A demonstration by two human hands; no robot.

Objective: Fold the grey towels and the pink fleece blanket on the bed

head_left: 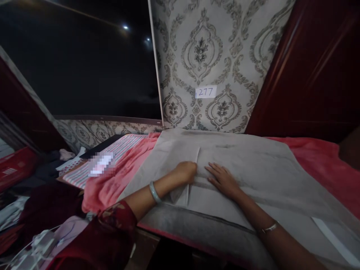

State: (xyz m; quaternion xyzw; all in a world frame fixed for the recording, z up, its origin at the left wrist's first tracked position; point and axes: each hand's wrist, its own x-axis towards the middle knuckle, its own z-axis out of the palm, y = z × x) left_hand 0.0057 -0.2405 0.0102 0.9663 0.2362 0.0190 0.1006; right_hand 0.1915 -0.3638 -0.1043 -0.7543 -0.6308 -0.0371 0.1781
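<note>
A large, pale grey cloth (253, 161) lies spread below the patterned wall (202, 56), with pink blanket (118, 180) showing from under it on the left and red fabric (317, 153) on the right. The cloth is matt and mostly flat, with shallow wrinkles, darker smudge-like shadows and a short dark line near its far side. Toward the left a straight, raised edge runs from far to near, the cloth beyond it looking a shade darker.

The left hand (187, 171) rests across that edge, its fingers curled in; the back of the hand hides their tips, so I cannot tell whether they pinch the cloth. The right hand (223, 180) lies palm down just beside it, its fingers extended and slightly spread on the cloth, gripping nothing.

A white strip (334, 240) at lower right is hard to identify. Whether the grey band (194, 228) along the near side is more cloth or another surface is unclear. A pixelated patch masks something on the striped fabric (131, 142), and the dark screen (84, 63) is cut off at the top.
</note>
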